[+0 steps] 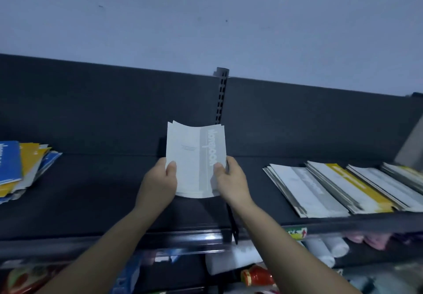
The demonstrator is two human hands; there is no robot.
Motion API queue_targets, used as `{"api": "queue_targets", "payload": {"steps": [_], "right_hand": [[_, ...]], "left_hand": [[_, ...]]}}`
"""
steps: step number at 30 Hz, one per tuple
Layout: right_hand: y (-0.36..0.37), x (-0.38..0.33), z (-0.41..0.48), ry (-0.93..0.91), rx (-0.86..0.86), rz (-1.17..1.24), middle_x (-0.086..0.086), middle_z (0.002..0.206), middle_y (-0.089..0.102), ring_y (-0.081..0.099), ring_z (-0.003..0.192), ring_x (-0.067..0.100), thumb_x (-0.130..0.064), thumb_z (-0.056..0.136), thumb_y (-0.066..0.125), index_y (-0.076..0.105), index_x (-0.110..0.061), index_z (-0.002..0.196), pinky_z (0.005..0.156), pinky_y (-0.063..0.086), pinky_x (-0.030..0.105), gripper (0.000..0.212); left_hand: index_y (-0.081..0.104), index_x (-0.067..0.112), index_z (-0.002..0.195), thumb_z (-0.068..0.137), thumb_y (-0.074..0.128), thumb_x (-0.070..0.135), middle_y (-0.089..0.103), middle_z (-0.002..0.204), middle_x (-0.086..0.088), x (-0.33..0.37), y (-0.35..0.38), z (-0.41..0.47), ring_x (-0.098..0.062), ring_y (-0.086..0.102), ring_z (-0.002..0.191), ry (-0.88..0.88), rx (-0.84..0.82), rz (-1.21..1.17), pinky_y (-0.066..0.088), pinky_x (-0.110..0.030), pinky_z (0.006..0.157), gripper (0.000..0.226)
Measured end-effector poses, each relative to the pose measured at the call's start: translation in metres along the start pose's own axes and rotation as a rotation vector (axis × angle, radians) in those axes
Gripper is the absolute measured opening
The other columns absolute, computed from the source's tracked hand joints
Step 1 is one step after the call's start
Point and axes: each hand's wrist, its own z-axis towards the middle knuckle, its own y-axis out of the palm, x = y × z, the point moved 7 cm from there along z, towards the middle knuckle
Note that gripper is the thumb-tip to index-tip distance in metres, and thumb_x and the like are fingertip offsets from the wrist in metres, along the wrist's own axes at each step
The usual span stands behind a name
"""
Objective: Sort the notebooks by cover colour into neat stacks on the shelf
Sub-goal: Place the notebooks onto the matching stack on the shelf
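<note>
Above the bare middle of the dark shelf [109,186], I see a small bundle of grey-and-white notebooks [195,160] pinched at its near corners, left hand [158,185] and right hand [231,182] each with thumb on top. The covers bow upward, so I judge they could fan apart and slip, or land on the mixed blue-and-yellow heap [23,168] instead of the grey stacks [306,190] on the right

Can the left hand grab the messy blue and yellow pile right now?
Probably not yet. The left hand is busy holding the grey notebooks together with the right hand. The shelf between it and the pile looks clear, though.
</note>
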Motion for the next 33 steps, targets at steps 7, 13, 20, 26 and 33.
{"api": "queue_targets", "payload": {"steps": [7, 13, 20, 26, 33], "right_hand": [[-0.100, 0.049, 0.021, 0.015, 0.057, -0.102, -0.005, 0.081, 0.058, 0.057, 0.084, 0.023, -0.022, 0.096, 0.042, 0.055, -0.012, 0.101, 0.081, 0.047, 0.039, 0.017], [-0.181, 0.085, 0.040, 0.006, 0.038, -0.205, -0.001, 0.079, 0.055, 0.053, 0.078, 0.020, -0.024, 0.099, 0.040, 0.052, -0.009, 0.103, 0.075, 0.044, 0.036, 0.020], [-0.251, 0.120, 0.054, 0.023, 0.061, -0.251, -0.001, 0.079, 0.055, 0.053, 0.079, 0.023, -0.022, 0.097, 0.041, 0.052, -0.012, 0.094, 0.073, 0.043, 0.036, 0.015], [-0.299, 0.142, 0.061, 0.083, 0.126, -0.285, 0.002, 0.081, 0.057, 0.052, 0.074, 0.021, -0.022, 0.097, 0.040, 0.053, -0.009, 0.098, 0.059, 0.037, 0.030, 0.018], [-0.345, 0.161, 0.068, 0.105, 0.161, -0.271, 0.004, 0.096, 0.064, 0.058, 0.090, 0.026, -0.021, 0.097, 0.041, 0.057, -0.012, 0.107, 0.075, 0.043, 0.034, 0.021]], "left_hand": [[0.036, -0.006, 0.076, 0.099, 0.037, 0.016, 0.036, 0.064, -0.007, 0.048, 0.099, -0.015, -0.017, 0.033, 0.061, 0.061, -0.037, -0.019, 0.027, -0.033, 0.060, 0.032], [0.032, 0.008, 0.069, 0.098, 0.037, 0.018, 0.034, 0.064, -0.005, 0.076, 0.184, -0.030, -0.019, 0.032, 0.059, 0.010, -0.076, 0.025, 0.024, -0.033, 0.058, 0.030], [0.051, -0.006, 0.092, 0.096, 0.038, 0.024, 0.058, 0.089, -0.025, 0.097, 0.261, -0.034, -0.022, 0.045, 0.069, -0.041, -0.181, 0.081, 0.033, -0.032, 0.063, 0.033], [0.036, 0.006, 0.070, 0.097, 0.041, 0.020, 0.041, 0.065, -0.004, 0.128, 0.310, -0.036, -0.020, 0.036, 0.062, 0.061, -0.251, 0.095, 0.030, -0.032, 0.061, 0.031], [0.024, 0.014, 0.063, 0.096, 0.041, 0.018, 0.030, 0.061, 0.001, 0.153, 0.355, -0.045, -0.016, 0.028, 0.056, 0.060, -0.269, 0.119, 0.023, -0.031, 0.055, 0.037]]}}
